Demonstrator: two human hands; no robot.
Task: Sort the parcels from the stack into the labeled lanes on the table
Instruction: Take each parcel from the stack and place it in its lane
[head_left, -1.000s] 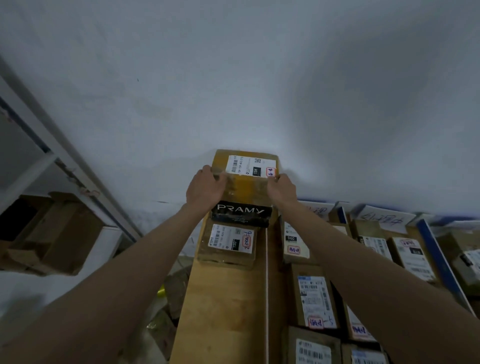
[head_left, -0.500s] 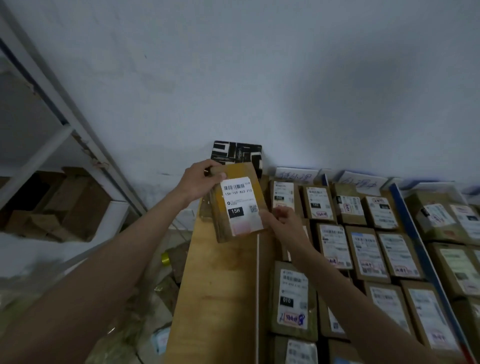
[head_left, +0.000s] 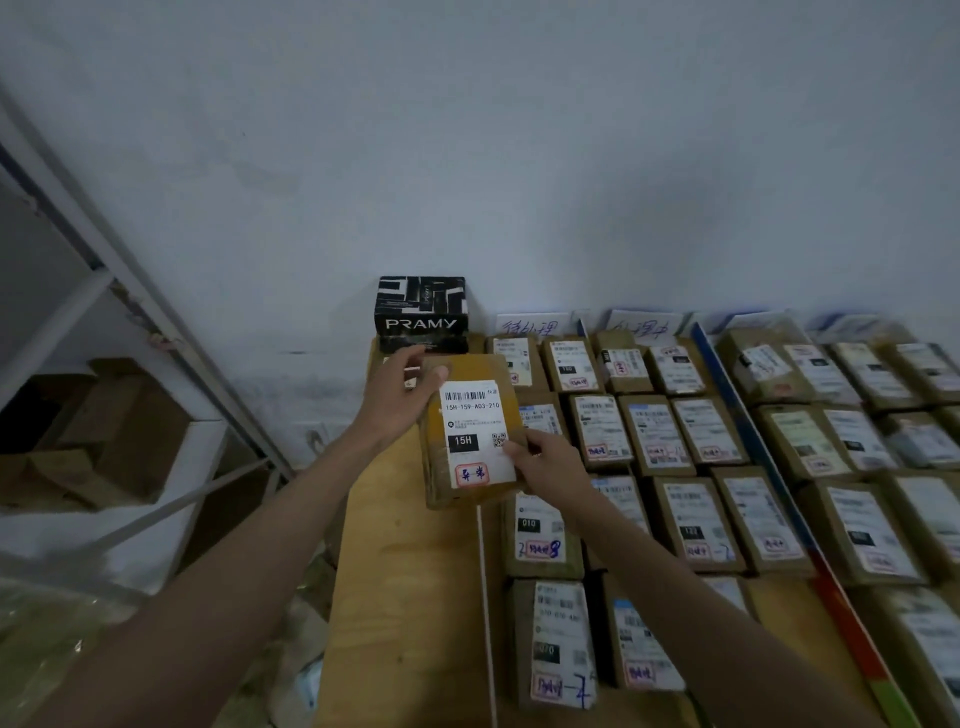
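While the brown parcel (head_left: 470, 434) is being held label-up above the far end of the wooden table (head_left: 410, 571), the head view is showing both hands gripping it. The left hand (head_left: 397, 397) is clasping the parcel's upper-left corner, thumb lying on the top face and the remaining fingers hidden behind the far edge. The right hand (head_left: 550, 460) is pinching the lower-right edge, thumb pressing beside the white shipping label (head_left: 475, 431) marked "15H". The parcel is tilting slightly, and is sitting just in front of a black "PRAMY" box (head_left: 422, 312) standing against the wall (head_left: 467, 130). Rows of labelled parcels (head_left: 685, 467) are lying to the right, beyond a white lane line (head_left: 485, 597).
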